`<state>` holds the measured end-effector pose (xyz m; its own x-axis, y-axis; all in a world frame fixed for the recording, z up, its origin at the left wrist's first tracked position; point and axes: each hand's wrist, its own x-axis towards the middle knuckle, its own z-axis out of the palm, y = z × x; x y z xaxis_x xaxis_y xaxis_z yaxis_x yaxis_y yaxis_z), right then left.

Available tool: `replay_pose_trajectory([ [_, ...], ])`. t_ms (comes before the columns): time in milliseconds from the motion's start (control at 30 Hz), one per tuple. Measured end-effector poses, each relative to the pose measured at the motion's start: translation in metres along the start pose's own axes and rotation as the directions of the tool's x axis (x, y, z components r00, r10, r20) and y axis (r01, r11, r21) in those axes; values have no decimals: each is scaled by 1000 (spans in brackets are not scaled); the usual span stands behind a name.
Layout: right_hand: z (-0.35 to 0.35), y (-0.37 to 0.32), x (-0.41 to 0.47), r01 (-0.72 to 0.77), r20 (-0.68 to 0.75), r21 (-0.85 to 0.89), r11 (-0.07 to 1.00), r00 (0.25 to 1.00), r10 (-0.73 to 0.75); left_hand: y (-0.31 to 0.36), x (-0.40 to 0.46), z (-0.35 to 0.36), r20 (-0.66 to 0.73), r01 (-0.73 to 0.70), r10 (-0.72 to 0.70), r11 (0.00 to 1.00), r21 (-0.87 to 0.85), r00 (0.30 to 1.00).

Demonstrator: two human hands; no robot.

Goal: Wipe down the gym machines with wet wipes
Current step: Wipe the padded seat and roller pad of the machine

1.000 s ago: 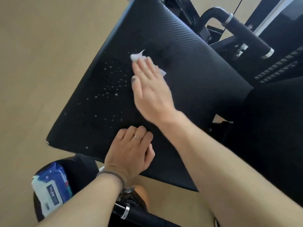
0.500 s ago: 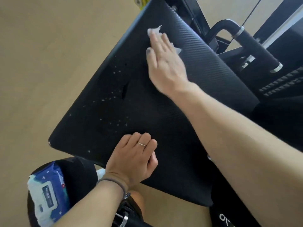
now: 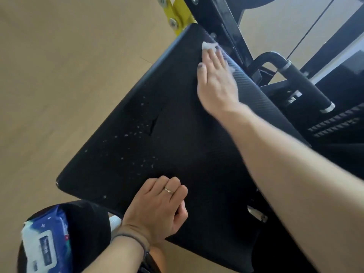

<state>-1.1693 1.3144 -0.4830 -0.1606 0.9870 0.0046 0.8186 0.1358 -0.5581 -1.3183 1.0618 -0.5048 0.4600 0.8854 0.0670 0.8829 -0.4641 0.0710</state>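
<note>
Right hand (image 3: 216, 79) lies flat, fingers straight, pressing a white wet wipe (image 3: 209, 45) against the far corner of the black seat pad (image 3: 177, 154); only the wipe's far edge shows beyond the fingertips. Left hand (image 3: 157, 209) rests on the near edge of the same pad, fingers curled under into a loose fist, holding nothing visible; a thin ring sits on one finger and a dark band circles the wrist. Pale droplets or specks (image 3: 137, 134) are scattered over the left half of the pad, beside a small tear in the cover. A blue and white wet wipe pack (image 3: 45, 247) lies at near left on a black round cushion (image 3: 88, 233). A black padded handle (image 3: 307, 89) with metal end rings stands to the right of the pad, near but apart. A yellow bracket (image 3: 177, 14) with bolts is at far centre, just beyond the pad's corner. Tan flooring (image 3: 59, 75) fills the left.
</note>
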Motion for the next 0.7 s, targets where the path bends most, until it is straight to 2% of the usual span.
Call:
replay_pose_trajectory([
  [67, 17, -19, -51, 59, -32, 40, 997, 998, -57, 1, 0, 0, -6, 5, -5, 1000, 10, 1000],
  [167, 38, -38, -130, 239, 13, 42, 970, 971, -240, 2, 0, 1, -20, 5, -4, 999, 34, 1000],
  [233, 36, -33, -132, 293, 56, 29, 956, 954, -294, 2, 0, 0, -26, 2, -1, 999, 42, 1000],
  [300, 26, -19, -98, 277, 40, -20, 961, 960, -276, 2, 1, -1, -25, -1, 2, 1000, 31, 1000],
  [400, 3, 7, -31, 54, -3, -17, 998, 999, -54, 2, 2, -1, -18, -1, 2, 1000, 8, 1000],
  [500, 5, 7, -27, -77, -15, 57, 995, 997, 78, 1, 1, 0, -31, -19, 20, 1000, 22, 999],
  [600, 31, -28, -103, 12, -44, 123, 992, 999, -7, 1, 1, -1, -41, -15, 17, 998, 62, 999],
  [700, 39, -43, -170, 141, 72, 170, 975, 985, -155, 2, 1, -3, 2, -2, 1, 998, 63, 1000],
])
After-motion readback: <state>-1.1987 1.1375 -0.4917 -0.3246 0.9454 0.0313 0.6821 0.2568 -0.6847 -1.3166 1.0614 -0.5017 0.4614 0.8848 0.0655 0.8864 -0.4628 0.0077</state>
